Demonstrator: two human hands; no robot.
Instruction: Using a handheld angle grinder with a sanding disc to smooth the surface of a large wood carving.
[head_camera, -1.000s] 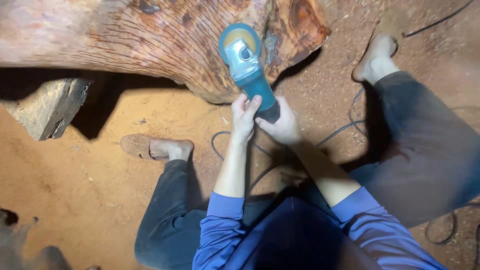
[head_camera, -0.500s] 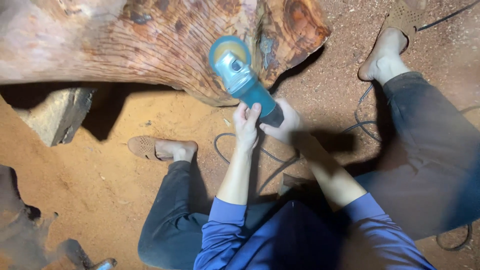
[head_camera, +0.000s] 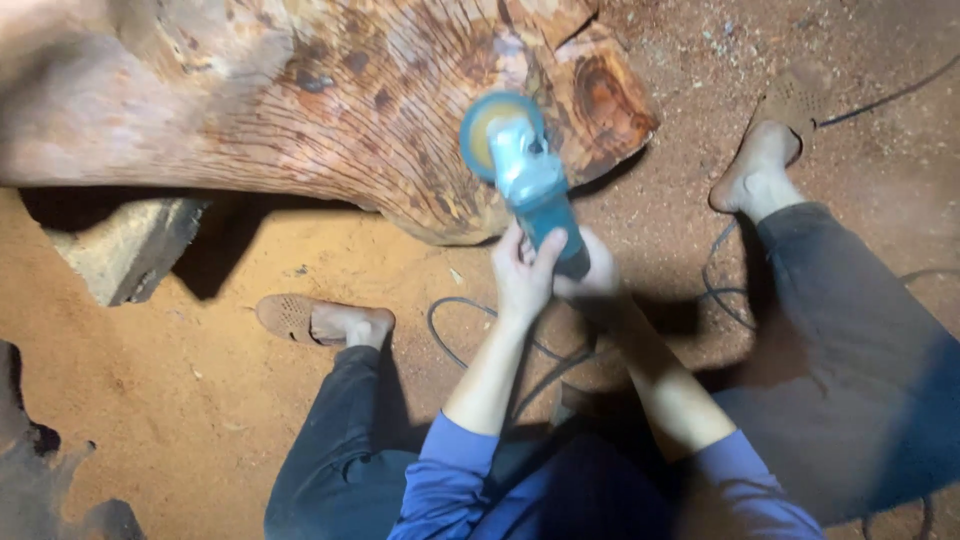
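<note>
Presently both hands, left (head_camera: 522, 275) and right (head_camera: 592, 282), clamp the grinder (head_camera: 520, 175), its disc against the log (head_camera: 300, 100); the cord (head_camera: 470, 335) loops by the foot (head_camera: 330, 322), likely to snag.

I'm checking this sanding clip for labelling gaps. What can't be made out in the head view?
- Grinder: disc blurred; contact with the log unclear.
- Right hand: in shadow, grip partly hidden behind the left hand.
- Log: cut off by the top and left edges.
- Cable: its end disappears under the legs.
- Stone block: top hidden under the log.
</note>
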